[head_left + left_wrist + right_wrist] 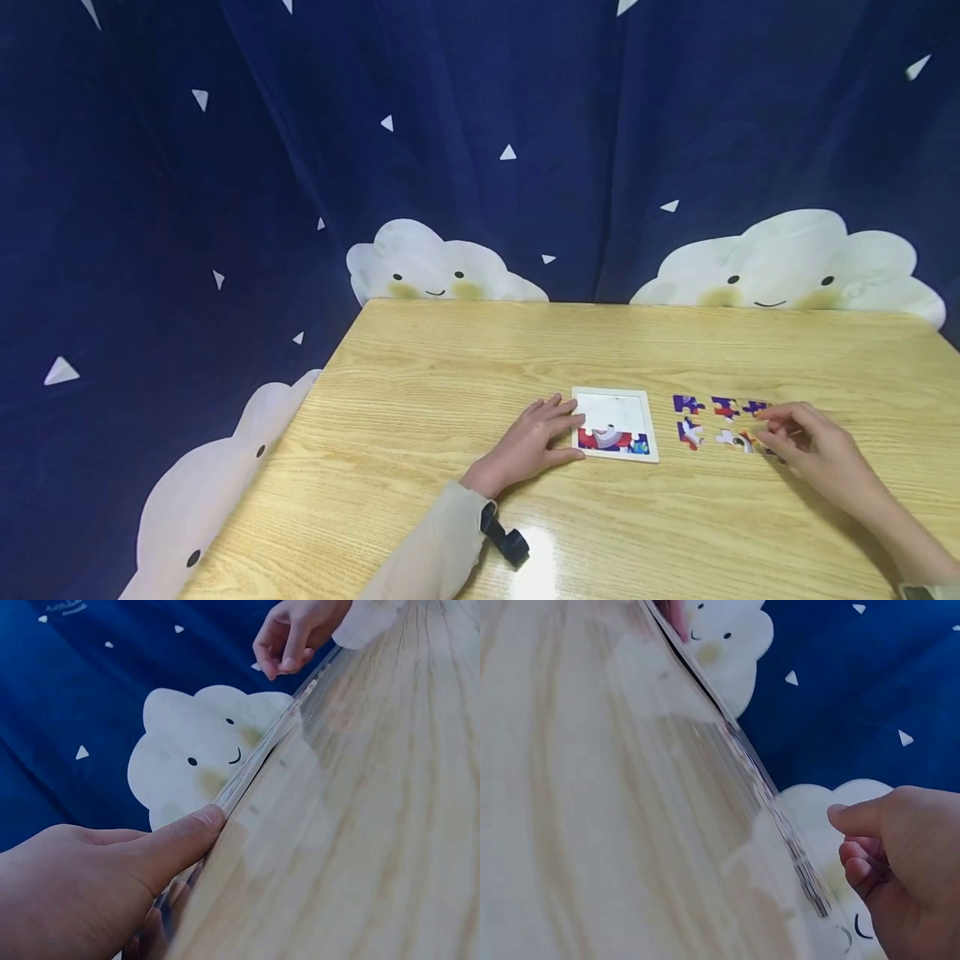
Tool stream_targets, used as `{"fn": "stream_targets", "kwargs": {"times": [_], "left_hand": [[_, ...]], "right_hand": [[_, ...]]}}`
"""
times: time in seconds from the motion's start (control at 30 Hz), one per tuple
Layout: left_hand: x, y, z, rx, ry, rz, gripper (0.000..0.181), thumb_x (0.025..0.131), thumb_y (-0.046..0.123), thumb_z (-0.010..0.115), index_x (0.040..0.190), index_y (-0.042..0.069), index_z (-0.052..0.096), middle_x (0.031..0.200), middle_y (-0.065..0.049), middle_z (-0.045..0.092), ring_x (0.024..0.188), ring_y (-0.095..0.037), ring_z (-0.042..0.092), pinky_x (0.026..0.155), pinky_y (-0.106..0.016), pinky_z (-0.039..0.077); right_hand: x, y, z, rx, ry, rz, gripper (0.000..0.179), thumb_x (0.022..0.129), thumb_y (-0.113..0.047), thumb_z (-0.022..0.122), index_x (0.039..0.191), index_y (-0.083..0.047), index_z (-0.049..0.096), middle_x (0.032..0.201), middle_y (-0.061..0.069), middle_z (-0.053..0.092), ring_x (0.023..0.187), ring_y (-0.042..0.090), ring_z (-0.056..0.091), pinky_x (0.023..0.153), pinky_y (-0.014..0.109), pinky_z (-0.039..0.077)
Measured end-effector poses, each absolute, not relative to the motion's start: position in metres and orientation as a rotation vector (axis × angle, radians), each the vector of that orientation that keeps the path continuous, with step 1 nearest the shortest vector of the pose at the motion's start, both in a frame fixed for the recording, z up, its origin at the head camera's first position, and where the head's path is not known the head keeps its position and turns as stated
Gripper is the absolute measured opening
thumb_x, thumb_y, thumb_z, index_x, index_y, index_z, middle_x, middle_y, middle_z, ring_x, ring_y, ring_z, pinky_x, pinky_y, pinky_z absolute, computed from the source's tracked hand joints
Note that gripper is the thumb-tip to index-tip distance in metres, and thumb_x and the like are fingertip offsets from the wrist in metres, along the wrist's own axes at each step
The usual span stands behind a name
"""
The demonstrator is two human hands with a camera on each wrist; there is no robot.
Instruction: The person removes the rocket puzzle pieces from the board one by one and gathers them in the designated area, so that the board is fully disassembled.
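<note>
A small white puzzle tray [652, 433] lies on the table, its lower row filled with red, grey and blue pieces and its upper part bare. My left hand [534, 442] rests at its left side with spread fingers, fingertips on the frame; the thumb [187, 836] lies along the edge in the left wrist view. To the tray's right, loose jigsaw pieces [688, 405] form two rows. Over their right end hovers my right hand [817, 450], thumb and index apart, other fingers loosely bent, no piece visible between them. It partly covers the rightmost pieces.
The wooden table [420, 375] reaches back to a dark blue curtain [465, 100] printed with white triangles and smiling clouds. A black strap [506, 533] hangs from the left wrist. In the right wrist view, the row of pieces [780, 825] appears edge-on beside the right hand.
</note>
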State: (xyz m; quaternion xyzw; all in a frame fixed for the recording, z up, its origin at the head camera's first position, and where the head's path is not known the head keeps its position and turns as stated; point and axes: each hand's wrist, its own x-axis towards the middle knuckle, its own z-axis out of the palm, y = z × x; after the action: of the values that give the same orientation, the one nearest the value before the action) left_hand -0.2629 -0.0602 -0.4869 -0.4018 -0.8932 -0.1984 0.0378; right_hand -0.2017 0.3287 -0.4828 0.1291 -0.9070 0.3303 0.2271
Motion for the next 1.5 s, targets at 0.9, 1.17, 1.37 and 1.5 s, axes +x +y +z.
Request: {"fn": "stream_targets", "kwargs": {"times": [0.9,1.17,1.37,1.5], "left_hand": [[-0.265,-0.059,-0.485,-1.136,-2.817,-0.655,0.06,0.09,0.048,0.066,0.138,0.013,0.056,0.15,0.0,0.049,0.146,-0.021,0.037,0.122,-0.038,0.028],[-0.265,-0.058,-0.485,-1.129,-2.79,-0.681,0.059,0.089,0.047,0.067,0.136,0.012,0.059,0.147,0.0,0.052,0.145,-0.021,0.039,0.121,-0.038,0.031],[-0.266,-0.059,-0.486,-1.121,-2.785,-0.693,0.059,0.088,0.047,0.068,0.135,0.013,0.059,0.147,0.0,0.053,0.144,-0.021,0.04,0.12,-0.04,0.032],[-0.266,-0.059,-0.486,-1.126,-2.789,-0.693,0.059,0.088,0.047,0.068,0.136,0.013,0.059,0.147,0.0,0.053,0.144,-0.02,0.04,0.121,-0.04,0.032]], "right_hand": [[-0.229,0.201,-0.482,0.615,-2.56,1.113,0.022,0.08,-0.006,0.078,0.098,-0.007,0.065,0.076,-0.008,0.052,0.065,-0.002,0.043,0.052,0.016,0.039],[-0.238,0.177,-0.481,0.696,-2.611,1.118,0.021,0.08,-0.008,0.078,0.097,-0.007,0.065,0.077,-0.006,0.055,0.066,-0.005,0.044,0.054,0.017,0.043],[-0.242,0.17,-0.479,0.695,-2.676,1.112,0.018,0.082,-0.011,0.078,0.095,-0.009,0.065,0.077,-0.006,0.056,0.067,-0.003,0.045,0.056,0.016,0.042],[-0.244,0.169,-0.479,0.689,-2.727,1.118,0.019,0.082,-0.014,0.078,0.095,-0.01,0.065,0.077,-0.005,0.055,0.067,-0.002,0.044,0.057,0.017,0.041]]}}
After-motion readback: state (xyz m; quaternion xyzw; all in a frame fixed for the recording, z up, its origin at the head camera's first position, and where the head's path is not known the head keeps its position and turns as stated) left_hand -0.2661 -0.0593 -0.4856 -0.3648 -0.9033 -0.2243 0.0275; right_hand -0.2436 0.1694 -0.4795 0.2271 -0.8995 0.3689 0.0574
